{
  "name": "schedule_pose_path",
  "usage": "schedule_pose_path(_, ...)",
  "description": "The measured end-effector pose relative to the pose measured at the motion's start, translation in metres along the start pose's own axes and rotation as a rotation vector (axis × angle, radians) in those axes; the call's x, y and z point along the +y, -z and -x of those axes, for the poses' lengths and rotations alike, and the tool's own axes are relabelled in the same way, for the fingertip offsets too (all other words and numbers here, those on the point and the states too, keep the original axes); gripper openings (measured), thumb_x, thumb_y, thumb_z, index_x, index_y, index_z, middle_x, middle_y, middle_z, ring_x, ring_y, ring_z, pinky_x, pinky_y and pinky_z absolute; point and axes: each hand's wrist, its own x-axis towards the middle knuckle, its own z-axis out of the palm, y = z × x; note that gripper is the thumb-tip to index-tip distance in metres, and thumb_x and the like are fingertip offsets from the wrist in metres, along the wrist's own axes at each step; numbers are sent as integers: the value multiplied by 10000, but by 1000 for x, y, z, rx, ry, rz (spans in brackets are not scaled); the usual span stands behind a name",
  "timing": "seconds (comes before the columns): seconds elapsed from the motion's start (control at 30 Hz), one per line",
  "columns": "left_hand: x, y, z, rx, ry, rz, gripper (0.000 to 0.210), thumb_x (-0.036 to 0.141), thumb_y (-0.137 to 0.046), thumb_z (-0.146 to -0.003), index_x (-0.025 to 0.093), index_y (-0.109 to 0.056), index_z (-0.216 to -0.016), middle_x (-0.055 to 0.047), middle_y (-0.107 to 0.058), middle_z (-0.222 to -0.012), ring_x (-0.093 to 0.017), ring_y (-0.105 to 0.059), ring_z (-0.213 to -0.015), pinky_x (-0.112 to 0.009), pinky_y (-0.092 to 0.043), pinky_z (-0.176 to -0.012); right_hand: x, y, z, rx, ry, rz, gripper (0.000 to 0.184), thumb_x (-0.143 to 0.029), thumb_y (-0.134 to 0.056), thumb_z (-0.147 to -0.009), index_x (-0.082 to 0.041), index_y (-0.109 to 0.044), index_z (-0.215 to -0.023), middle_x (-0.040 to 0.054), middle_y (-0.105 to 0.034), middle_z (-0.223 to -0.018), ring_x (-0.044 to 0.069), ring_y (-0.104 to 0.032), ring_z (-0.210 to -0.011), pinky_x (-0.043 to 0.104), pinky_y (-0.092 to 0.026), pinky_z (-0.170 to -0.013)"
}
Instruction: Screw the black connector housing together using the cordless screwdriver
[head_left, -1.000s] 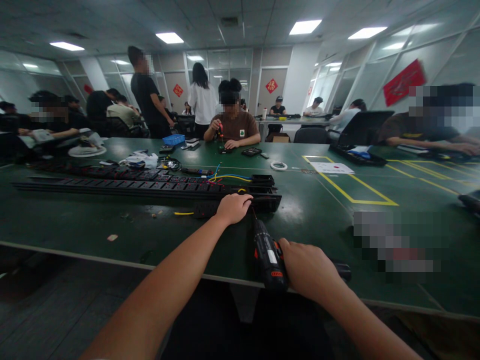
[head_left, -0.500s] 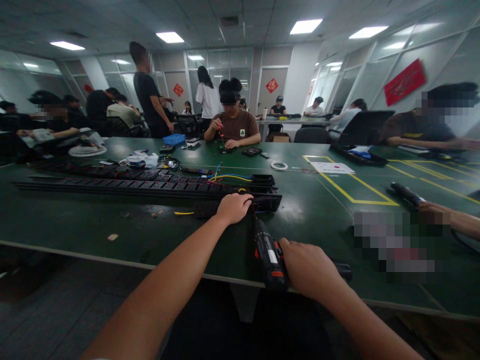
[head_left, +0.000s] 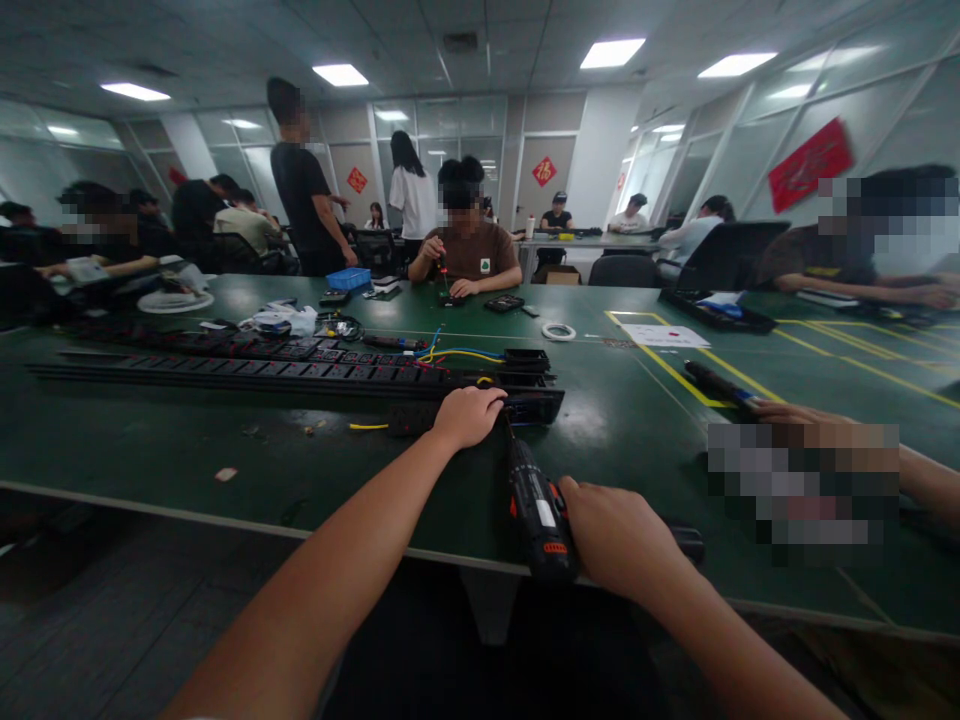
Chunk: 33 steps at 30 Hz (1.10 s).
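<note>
My right hand [head_left: 626, 535] is wrapped round the grip of a black and orange cordless drill [head_left: 536, 510]. The drill points away from me, its bit reaching the right end of a long black power strip [head_left: 536, 406]. On that same end my left hand [head_left: 469, 415] is closed, thumb and fingers pressed against the housing. What lies under my left fingers is hidden, and so is the exact spot where the bit touches. A yellow wire [head_left: 368, 427] sticks out to the left of my left hand.
Behind lies another long black strip [head_left: 300, 347] with blue and yellow wires [head_left: 465, 352]. A co-worker's hand [head_left: 795, 415] at the right holds a dark tool [head_left: 716, 383]. Across the green table [head_left: 600, 400], a person [head_left: 476, 250] works with a red screwdriver. A white ring [head_left: 558, 331] lies near the middle.
My hands and the drill stay in place. At the right, the co-worker's hand with the dark tool has moved left. The standing person at the back has shifted slightly right.
</note>
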Motion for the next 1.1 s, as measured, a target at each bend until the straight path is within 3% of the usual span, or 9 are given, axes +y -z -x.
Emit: schedule_pose_path(1.1,1,0,0,-3,4,-15,376,380,-413,-1030,326,-660,-1309,-43,-741,-1136,-226,-684,-1035,-352,-497,-944,0,-3,1,33,6,39,220,-111,-506,-865,-163,-596,-1060,144,-754,-986,324,-753,-910,352,-483,-694)
